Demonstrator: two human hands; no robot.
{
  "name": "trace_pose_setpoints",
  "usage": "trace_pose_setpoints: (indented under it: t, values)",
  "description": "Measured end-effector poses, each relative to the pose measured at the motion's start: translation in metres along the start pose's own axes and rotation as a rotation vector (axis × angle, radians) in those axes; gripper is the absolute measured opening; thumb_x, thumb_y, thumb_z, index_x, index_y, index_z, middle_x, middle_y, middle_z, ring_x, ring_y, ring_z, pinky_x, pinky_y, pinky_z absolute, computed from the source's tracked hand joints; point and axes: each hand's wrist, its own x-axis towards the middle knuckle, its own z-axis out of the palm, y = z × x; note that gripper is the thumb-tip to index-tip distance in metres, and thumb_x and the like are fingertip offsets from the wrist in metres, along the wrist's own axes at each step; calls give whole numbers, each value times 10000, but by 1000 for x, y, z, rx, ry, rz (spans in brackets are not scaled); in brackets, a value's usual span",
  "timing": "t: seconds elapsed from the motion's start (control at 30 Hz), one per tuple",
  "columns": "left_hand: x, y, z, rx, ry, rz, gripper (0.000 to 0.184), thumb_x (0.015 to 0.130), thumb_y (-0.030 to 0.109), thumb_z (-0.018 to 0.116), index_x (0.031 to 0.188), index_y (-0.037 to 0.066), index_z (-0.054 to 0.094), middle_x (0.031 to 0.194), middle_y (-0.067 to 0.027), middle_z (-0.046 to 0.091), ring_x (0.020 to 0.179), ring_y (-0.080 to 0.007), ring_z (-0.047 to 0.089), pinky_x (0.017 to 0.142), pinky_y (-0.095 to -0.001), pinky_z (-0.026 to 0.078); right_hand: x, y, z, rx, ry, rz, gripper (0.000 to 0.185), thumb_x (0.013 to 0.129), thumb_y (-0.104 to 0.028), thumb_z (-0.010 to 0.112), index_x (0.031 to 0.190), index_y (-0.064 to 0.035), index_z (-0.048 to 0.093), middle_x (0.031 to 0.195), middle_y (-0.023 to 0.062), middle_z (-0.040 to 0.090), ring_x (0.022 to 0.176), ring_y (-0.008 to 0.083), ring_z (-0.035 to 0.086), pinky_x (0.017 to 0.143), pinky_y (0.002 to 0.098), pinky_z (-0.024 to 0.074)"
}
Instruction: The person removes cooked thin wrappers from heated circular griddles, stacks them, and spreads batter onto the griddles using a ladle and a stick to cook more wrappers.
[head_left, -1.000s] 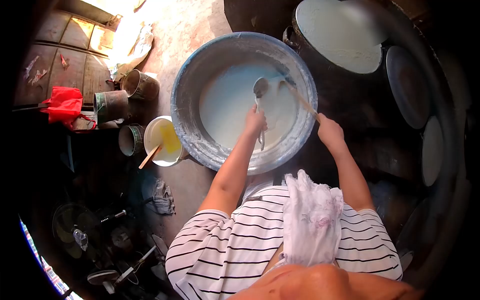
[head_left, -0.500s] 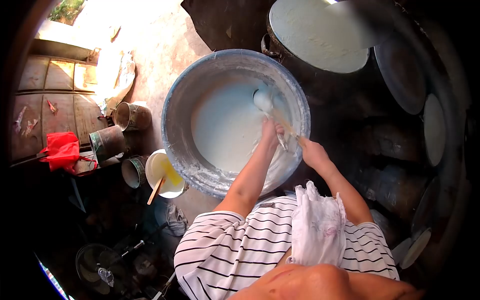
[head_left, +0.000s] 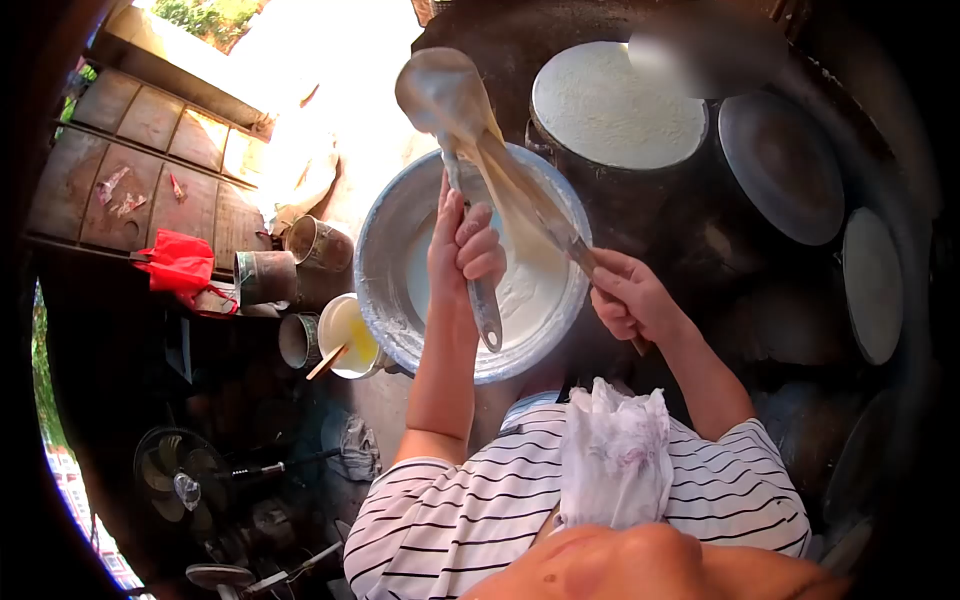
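Your left hand has its fingers clamped around the handle of a long grey metal ladle, its bowl beyond the knuckles, up and slightly left in view. Your right hand has its fingers closed on a flat brown stick slanting up-left, so the two long axes converge at the bowl; whether they touch there, you cannot tell. Your left hand is nearer the bowl. White batter lies below in the large round blue-grey tub, between you and the bowl in view.
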Motion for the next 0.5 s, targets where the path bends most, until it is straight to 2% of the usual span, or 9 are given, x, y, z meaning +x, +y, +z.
trace_pose_setpoints:
  t: [0.1,0.17,0.2,0.23,0.27,0.37,0.43,0.5]
  values:
    - [3,19,85,147,-224,18,365,1004,302,364,723,71,394,539,19,301,371,-64,300,323,-200,319,4,-45,40,-78,-129,-207,395,1003,-209,359,1376,-83,390,504,-36,349,341,33,245,299,194,207]
    - [10,33,127,195,-348,-20,354,1001,306,373,737,76,417,529,18,322,361,-66,301,323,-204,328,12,-72,62,-28,-313,-325,360,1001,-208,387,1338,-95,448,522,-10,391,339,45,293,302,196,248]
    - [13,38,145,187,-395,-52,348,1000,308,377,743,78,428,524,17,332,356,-67,301,323,-207,332,14,-83,76,-57,-331,-378,370,1002,-218,383,1343,-85,440,518,-8,404,327,49,300,296,199,250]
    - [15,40,162,129,-451,-88,336,1001,320,377,815,64,491,543,19,340,357,-63,285,314,-197,299,16,-89,83,-66,-350,-412,374,1002,-221,385,1346,-83,435,515,-7,406,325,49,300,296,200,250]
    - [14,43,174,91,-493,-133,401,994,359,383,684,103,379,482,31,305,352,-66,299,321,-210,316,18,-92,88,-72,-366,-434,378,1001,-223,386,1349,-82,430,512,-5,408,324,50,300,295,201,249]
    - [2,55,139,15,-484,-192,362,998,264,380,679,94,358,508,18,351,345,-47,325,305,-190,346,26,-59,67,-50,-421,-422,397,996,-232,399,1368,-95,404,503,14,414,317,65,297,297,215,246]
    - [-11,70,70,-57,-269,-252,369,1003,276,364,683,93,347,509,24,338,351,-44,329,303,-194,353,25,-8,36,28,-207,-193,365,989,-225,426,1337,-116,436,515,14,415,352,60,301,322,209,245]
    - [-29,62,62,-279,174,-245,389,1006,297,345,678,87,342,506,32,309,361,-50,336,298,-194,343,7,8,32,23,69,5,334,983,-149,410,1311,-111,463,524,-10,402,368,39,275,328,187,235]
